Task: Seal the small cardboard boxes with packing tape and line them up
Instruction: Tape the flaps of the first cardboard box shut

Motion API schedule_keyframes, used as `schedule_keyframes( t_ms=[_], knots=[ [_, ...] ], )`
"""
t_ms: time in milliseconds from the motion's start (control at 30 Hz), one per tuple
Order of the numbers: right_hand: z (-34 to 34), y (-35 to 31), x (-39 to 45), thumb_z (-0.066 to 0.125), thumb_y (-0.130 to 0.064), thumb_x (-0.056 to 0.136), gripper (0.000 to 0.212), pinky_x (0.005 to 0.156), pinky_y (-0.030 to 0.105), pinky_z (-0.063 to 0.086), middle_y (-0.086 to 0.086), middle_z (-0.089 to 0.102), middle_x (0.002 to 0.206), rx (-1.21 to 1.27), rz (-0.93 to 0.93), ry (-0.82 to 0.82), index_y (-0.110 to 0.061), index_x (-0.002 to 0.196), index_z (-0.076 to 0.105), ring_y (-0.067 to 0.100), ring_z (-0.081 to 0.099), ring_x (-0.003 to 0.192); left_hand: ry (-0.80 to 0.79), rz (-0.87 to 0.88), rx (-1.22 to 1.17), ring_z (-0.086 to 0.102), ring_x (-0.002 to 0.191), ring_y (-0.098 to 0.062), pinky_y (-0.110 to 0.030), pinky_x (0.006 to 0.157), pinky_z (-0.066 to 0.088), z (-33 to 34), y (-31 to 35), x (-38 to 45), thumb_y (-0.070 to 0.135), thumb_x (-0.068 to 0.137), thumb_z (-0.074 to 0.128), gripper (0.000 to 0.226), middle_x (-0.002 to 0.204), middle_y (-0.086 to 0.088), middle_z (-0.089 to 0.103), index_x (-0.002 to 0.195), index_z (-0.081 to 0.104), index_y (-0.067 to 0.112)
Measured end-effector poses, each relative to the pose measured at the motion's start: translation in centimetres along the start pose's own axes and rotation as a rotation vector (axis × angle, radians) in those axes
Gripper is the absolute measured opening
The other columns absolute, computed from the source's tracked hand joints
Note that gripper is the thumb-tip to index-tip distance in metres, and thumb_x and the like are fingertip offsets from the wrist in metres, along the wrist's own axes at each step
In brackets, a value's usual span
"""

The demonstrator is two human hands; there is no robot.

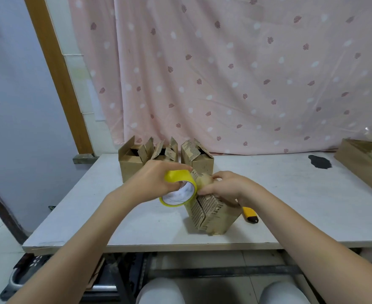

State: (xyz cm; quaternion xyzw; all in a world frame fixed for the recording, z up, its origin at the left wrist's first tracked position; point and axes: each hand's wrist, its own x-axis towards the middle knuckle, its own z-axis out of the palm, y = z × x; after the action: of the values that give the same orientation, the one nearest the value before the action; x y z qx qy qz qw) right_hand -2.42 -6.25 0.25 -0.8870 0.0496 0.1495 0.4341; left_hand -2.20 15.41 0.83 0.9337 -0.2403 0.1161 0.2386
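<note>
While the person sits at the white table [136, 227], the left hand [156, 178] grips a roll of yellow packing tape [179, 189], fingers curled over its rim, the roll held just above the tabletop near the middle. The right hand [226, 186] rests on top of a small cardboard box [211, 212] that stands tilted toward the front edge, fingers bent and pinching at its upper flap right beside the roll. Three more small boxes [165, 157] stand in a row along the back edge, their top flaps up. A yellow utility knife [250, 215] lies just right of the held box. A larger cardboard tray [360, 163] sits at the far right corner.
</note>
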Motion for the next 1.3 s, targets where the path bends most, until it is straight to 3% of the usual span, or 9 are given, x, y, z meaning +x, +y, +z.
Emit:
schedule_keyframes(
  t_ms=[167, 400, 600, 700, 767, 933, 1100, 1167, 1300],
  knots=[
    [-0.2, 0.4, -0.6, 0.084, -0.032, 0.072, 0.066, 0.07, 0.027, 0.05, 0.0, 0.065, 0.095, 0.048, 0.014, -0.012, -0.017, 0.13, 0.056, 0.016, 0.062, 0.08, -0.059, 0.029, 0.094, 0.045, 0.059, -0.018, -0.011, 0.055, 0.036, -1.1, 1.9, 1.5, 0.022, 0.086, 0.066, 0.038, 0.059, 0.001, 0.054, 0.119, 0.071, 0.041],
    [-0.4, 0.6, -0.8, 0.083, -0.031, 0.075, 0.062, 0.068, 0.028, 0.049, 0.001, 0.062, 0.095, 0.077, 0.026, -0.026, -0.014, 0.129, 0.057, 0.016, 0.06, 0.081, -0.087, 0.025, 0.161, 0.04, 0.052, -0.014, -0.008, 0.053, 0.036, -1.9, 3.2, 2.0, 0.028, 0.086, 0.069, 0.035, 0.049, 0.004, 0.044, 0.118, 0.071, 0.042],
    [-0.6, 1.0, -0.7, 0.081, -0.031, 0.078, 0.068, 0.086, 0.034, 0.054, 0.005, 0.061, 0.107, 0.078, 0.003, 0.011, -0.013, 0.136, 0.052, 0.023, 0.062, 0.098, -0.065, -0.018, 0.22, 0.042, 0.053, -0.008, -0.013, 0.052, 0.032, -2.8, 3.1, 1.4, 0.032, 0.08, 0.075, 0.03, 0.054, 0.008, 0.046, 0.109, 0.074, 0.042],
    [-0.8, 1.2, -0.5, 0.081, -0.027, 0.079, 0.074, 0.074, 0.031, 0.053, 0.003, 0.059, 0.105, 0.123, 0.0, 0.01, -0.014, 0.143, 0.046, 0.019, 0.062, 0.092, -0.043, -0.003, 0.199, 0.045, 0.055, -0.011, -0.022, 0.06, 0.043, -3.3, 2.2, 0.8, 0.034, 0.079, 0.076, 0.031, 0.054, 0.003, 0.053, 0.105, 0.072, 0.05],
    [-1.1, 1.3, -0.2, 0.08, -0.025, 0.08, 0.069, 0.07, 0.032, 0.054, 0.001, 0.063, 0.098, 0.198, 0.033, -0.035, -0.015, 0.141, 0.05, 0.018, 0.063, 0.086, -0.039, -0.024, 0.117, 0.044, 0.051, -0.009, -0.015, 0.054, 0.036, -3.3, 1.5, 0.2, 0.029, 0.08, 0.073, 0.035, 0.049, 0.012, 0.053, 0.104, 0.068, 0.054],
    [-1.2, 1.5, 0.8, 0.084, -0.03, 0.075, 0.082, 0.069, 0.032, 0.054, 0.006, 0.061, 0.128, 0.222, 0.07, -0.078, -0.024, 0.146, 0.044, 0.025, 0.065, 0.104, -0.104, -0.057, 0.021, 0.041, 0.049, -0.01, -0.022, 0.052, 0.038, -1.9, -0.5, -1.5, 0.008, 0.079, 0.064, 0.055, 0.058, 0.02, 0.061, 0.113, 0.067, 0.052],
    [-1.2, 2.1, 0.7, 0.075, -0.036, 0.083, 0.044, 0.07, 0.037, 0.056, 0.007, 0.073, 0.11, 0.217, 0.079, -0.153, -0.022, 0.123, 0.063, 0.026, 0.07, 0.084, -0.224, 0.006, 0.135, 0.048, 0.076, -0.012, -0.028, 0.072, 0.045, 0.2, -0.3, -1.6, 0.003, 0.084, 0.053, 0.07, 0.09, -0.004, 0.058, 0.134, 0.053, 0.052],
    [-1.5, 2.4, 0.4, 0.071, -0.036, 0.087, 0.035, 0.058, 0.03, 0.054, 0.007, 0.074, 0.104, 0.211, 0.064, -0.159, -0.018, 0.116, 0.067, 0.024, 0.069, 0.072, -0.231, 0.019, 0.141, 0.046, 0.083, -0.015, -0.026, 0.073, 0.042, 0.7, -0.2, -1.4, 0.0, 0.086, 0.047, 0.072, 0.092, -0.005, 0.052, 0.136, 0.05, 0.052],
    [-2.4, 2.8, 0.1, 0.07, -0.041, 0.088, 0.041, 0.07, 0.045, 0.045, 0.011, 0.072, 0.107, 0.126, 0.05, -0.185, -0.015, 0.12, 0.065, 0.033, 0.066, 0.078, -0.22, 0.024, 0.161, 0.046, 0.083, -0.018, -0.021, 0.065, 0.037, 1.1, -0.4, -0.7, -0.003, 0.088, 0.041, 0.072, 0.089, -0.004, 0.046, 0.135, 0.051, 0.051]
  ],
)
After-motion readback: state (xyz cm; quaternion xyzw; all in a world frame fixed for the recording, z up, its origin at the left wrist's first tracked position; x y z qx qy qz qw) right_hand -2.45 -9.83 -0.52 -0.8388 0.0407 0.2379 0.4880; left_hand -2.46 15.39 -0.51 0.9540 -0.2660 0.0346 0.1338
